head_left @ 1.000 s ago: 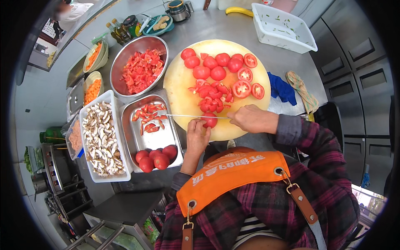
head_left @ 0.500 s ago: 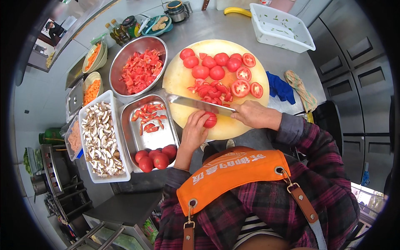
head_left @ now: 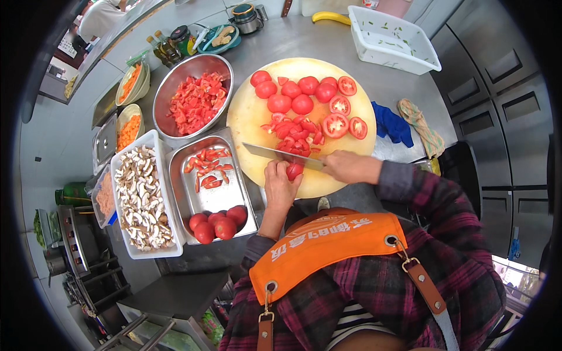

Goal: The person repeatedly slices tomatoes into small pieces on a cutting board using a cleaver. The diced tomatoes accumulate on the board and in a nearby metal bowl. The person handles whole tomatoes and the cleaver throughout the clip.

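On the round yellowish cutting board [head_left: 249,126], my left hand [head_left: 281,184] is closed on a piece of red tomato [head_left: 295,171] near the front edge. My right hand [head_left: 350,167] grips the handle of a cleaver [head_left: 275,154], its wide blade pointing left across the board. The blade lies right against the held tomato, just beyond my left fingertips. Behind it is a pile of cut tomato pieces [head_left: 293,133]. Farther back sit several tomato halves [head_left: 302,104], some cut side down and some showing their cut faces [head_left: 335,124].
Left of the board are a steel bowl of chopped tomato [head_left: 229,64], a steel tray [head_left: 196,202] with whole tomatoes and slivers, and a white tub of sliced mushrooms [head_left: 153,254]. A white basket [head_left: 398,61], banana [head_left: 331,18] and blue cloth [head_left: 391,124] lie farther back and right.
The cleaver has shifted slightly and its tip has swung nearer to me, with the blade's flat turned more into view. At the far upper left, a person in white has come into sight.
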Tool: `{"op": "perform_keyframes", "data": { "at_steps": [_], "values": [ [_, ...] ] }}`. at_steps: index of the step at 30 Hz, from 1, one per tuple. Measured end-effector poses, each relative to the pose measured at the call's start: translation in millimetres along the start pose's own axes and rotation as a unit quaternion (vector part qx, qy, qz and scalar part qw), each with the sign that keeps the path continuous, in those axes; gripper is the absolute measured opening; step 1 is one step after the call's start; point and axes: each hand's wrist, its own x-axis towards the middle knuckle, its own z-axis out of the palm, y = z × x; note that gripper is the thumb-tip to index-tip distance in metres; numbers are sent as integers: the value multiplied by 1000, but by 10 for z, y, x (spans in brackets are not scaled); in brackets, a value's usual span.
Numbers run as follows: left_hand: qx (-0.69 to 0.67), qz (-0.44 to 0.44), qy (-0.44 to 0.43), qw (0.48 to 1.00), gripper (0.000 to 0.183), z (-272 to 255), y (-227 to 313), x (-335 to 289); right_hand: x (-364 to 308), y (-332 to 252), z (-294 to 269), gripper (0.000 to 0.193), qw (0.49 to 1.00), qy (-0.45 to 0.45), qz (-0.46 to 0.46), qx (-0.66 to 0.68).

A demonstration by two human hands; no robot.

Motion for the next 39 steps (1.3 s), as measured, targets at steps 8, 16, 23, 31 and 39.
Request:
{"op": "perform_keyframes", "data": {
  "at_steps": [8, 16, 23, 31, 39],
  "values": [
    [-80, -2, -9, 997, 40, -73, -83, -102, -73, -61, -193, 25, 999, 1, -29, -17],
    [-35, 25, 4, 999, 34, -13, -86, -121, 172, -72, -69, 26, 978, -118, 101, 139],
    [-36, 51, -16, 998, 36, -54, -128, -72, 215, 132, 203, 31, 983, 16, -20, 181],
    [45, 130, -114, 984, 38, -235, -233, 290, -116, 237, -7, 23, 954, 299, 0, 9],
    [-23, 227, -139, 964, 57, -540, -576, 786, -227, -141, 601, 20, 895, 431, 104, 51]
  ]
}}
